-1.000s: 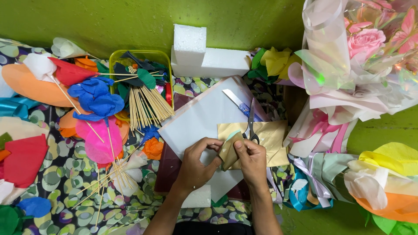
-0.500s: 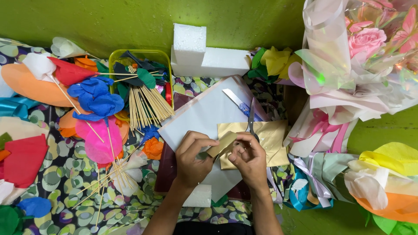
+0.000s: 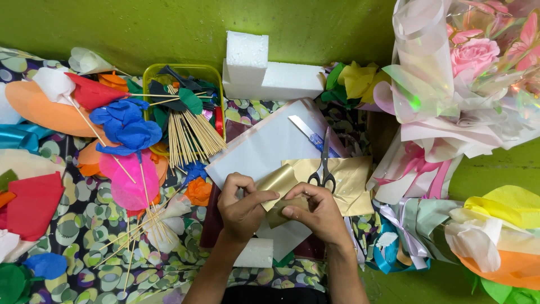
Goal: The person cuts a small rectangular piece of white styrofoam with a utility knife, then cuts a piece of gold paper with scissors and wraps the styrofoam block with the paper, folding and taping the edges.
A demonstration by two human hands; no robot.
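Head view, both hands over the work area. Left hand (image 3: pixel 243 207) and right hand (image 3: pixel 315 211) together grip a small piece of gold paper (image 3: pixel 279 186), fingers pinched on it from either side: left thumb and fingers on its lower left, right fingers along its lower right edge. The piece sits low centre, above the white sheet (image 3: pixel 269 147) and just left of the larger gold sheet (image 3: pixel 351 177).

Orientation: long axis of the gold paper runs diagonally, from lower right by the right fingers up to upper left; the free end points up-left, toward the bundle of wooden skewers (image 3: pixel 191 138). A darker gold fold shows beneath it, between the hands.

Scissors (image 3: pixel 324 163) lie on the larger gold sheet, handles toward the person, blades pointing away. A ruler-like strip (image 3: pixel 306 134) lies beside the blades.

Change from half a second ago: the gold piece was then mostly covered by the hands and lay flatter; it now stands out more between them, raised end more exposed. Hands roughly same place. Scissors unmoved
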